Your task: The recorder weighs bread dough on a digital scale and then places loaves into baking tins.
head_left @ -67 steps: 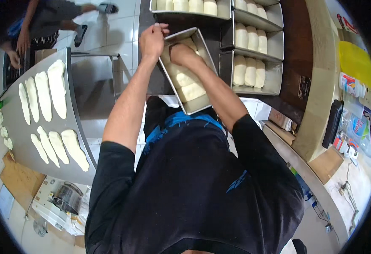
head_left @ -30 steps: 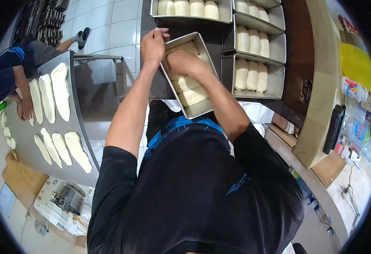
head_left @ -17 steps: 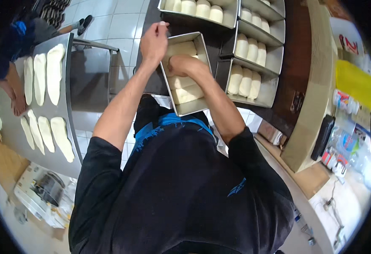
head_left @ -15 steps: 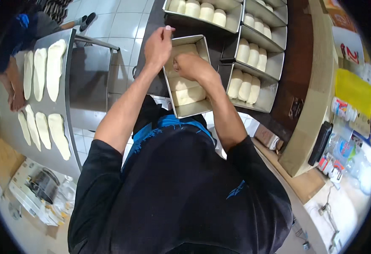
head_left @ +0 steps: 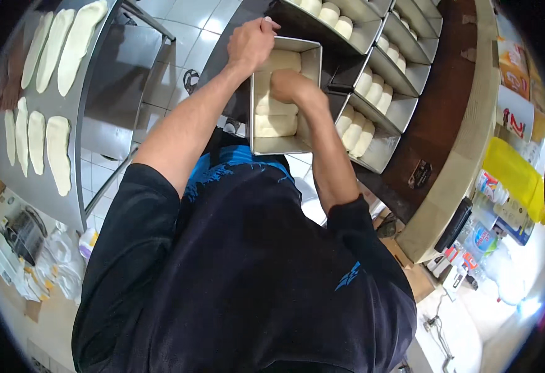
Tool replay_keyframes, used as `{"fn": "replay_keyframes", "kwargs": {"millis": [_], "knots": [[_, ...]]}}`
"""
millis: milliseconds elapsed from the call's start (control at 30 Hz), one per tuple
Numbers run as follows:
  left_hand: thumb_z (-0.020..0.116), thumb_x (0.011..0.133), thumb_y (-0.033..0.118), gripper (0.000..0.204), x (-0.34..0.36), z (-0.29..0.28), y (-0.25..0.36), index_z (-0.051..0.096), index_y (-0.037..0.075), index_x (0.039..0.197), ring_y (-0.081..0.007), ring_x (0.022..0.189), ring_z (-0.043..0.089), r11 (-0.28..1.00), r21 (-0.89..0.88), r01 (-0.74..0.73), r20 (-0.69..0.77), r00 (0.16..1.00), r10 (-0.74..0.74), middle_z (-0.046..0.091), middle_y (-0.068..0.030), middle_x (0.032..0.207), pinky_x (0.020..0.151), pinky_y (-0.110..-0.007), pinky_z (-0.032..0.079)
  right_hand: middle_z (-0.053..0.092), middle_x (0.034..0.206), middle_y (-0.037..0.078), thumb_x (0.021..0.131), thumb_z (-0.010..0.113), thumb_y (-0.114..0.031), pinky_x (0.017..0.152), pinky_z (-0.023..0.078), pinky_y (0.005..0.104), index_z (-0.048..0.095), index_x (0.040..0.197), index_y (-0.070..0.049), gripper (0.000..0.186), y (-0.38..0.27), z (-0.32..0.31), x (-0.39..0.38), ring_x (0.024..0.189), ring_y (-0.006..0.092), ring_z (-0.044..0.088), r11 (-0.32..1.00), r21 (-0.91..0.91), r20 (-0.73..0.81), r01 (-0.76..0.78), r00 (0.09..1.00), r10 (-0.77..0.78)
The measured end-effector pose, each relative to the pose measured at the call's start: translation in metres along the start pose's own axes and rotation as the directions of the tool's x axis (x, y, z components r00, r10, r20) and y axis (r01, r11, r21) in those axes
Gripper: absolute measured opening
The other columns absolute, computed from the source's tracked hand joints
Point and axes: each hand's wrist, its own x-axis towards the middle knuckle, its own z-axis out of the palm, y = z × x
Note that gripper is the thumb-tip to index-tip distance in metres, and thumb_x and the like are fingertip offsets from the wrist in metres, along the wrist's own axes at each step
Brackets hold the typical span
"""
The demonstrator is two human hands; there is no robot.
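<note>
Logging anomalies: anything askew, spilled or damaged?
No spill or damage visible. The pan under the right hand sits at an angle to the neighbouring pans, near end seemingly past the table edge.

Head-worn fisheye is looking steeply down from above; black shirt (head_left: 247, 261) is filling the near lower centre, metal loaf pan (head_left: 310, 65) is sitting farther off, upper centre; straight edges are bowing.

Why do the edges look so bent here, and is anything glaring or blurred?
In the head view, the wide lens bows the metal table and leaves dark corners; in the head view, a bright white flare glares at lower right; also in the head view, the right hand looks slightly soft, the loaf tin fairly crisp.
</note>
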Motion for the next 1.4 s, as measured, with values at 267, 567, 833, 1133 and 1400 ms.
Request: {"fn": "replay_keyframes", "kwargs": {"millis": [267,567,833,1133,1400], "knots": [[0.038,0.105,0.041,0.047,-0.004,0.001,0.0,0.079,0.019,0.107,-0.029,0.09,0.071,0.999,-0.031,0.031,0.012,0.999,-0.031,0.078,0.0022,0.1,0.086,-0.04,0.054,0.074,0.083,0.022,0.078,0.057,-0.007,0.067,0.054,0.0476,0.075,0.089,0.009,0.026,0.027,0.006,0.013,0.07,0.0402,0.066,0.988,0.006,0.126,-0.153,0.98,0.151],[0.039,0.101,0.04,0.044,0.0,0.004,-0.004,0.08,0.024,0.105,-0.0383,0.096,0.07,0.998,-0.066,0.005,0.009,1.0,-0.004,0.078,-0.0053,0.103,0.088,-0.048,0.054,0.074,0.085,0.022,0.081,0.054,-0.007,0.068,0.054,0.0486,0.075,0.09,0.009,0.027,0.013,0.009,0.003,0.071,0.0393,0.067,0.998,-0.052,0.057,-0.029,0.998,0.032],[0.04,0.1,0.039,0.043,-0.002,0.002,-0.005,0.08,0.024,0.104,-0.0409,0.098,0.07,0.998,-0.063,-0.009,0.029,1.0,0.011,0.078,-0.0087,0.105,0.09,-0.05,0.054,0.075,0.087,0.022,0.084,0.053,-0.008,0.07,0.054,0.0493,0.075,0.09,0.009,0.029,0.003,0.006,0.006,0.071,0.0387,0.067,0.996,-0.075,-0.029,0.042,0.999,-0.044],[0.04,0.1,0.038,0.044,0.001,0.001,-0.003,0.08,0.021,0.104,-0.039,0.097,0.07,0.994,-0.079,-0.069,0.03,0.997,0.071,0.078,-0.0039,0.104,0.09,-0.048,0.053,0.073,0.084,0.023,0.082,0.055,-0.008,0.069,0.054,0.0485,0.074,0.088,0.009,0.027,-0.021,0.036,-0.023,0.069,0.0388,0.066,0.998,-0.026,-0.018,0.052,0.998,-0.053],[0.039,0.1,0.037,0.045,0.001,0.001,-0.007,0.079,0.019,0.107,-0.0369,0.097,0.07,0.997,-0.039,-0.065,0.03,0.997,0.067,0.079,-0.0011,0.103,0.089,-0.046,0.053,0.072,0.081,0.023,0.081,0.057,-0.009,0.068,0.054,0.0479,0.074,0.085,0.01,0.026,-0.023,0.043,-0.021,0.067,0.0389,0.064,0.995,0.024,-0.013,0.093,0.996,-0.092]]}}
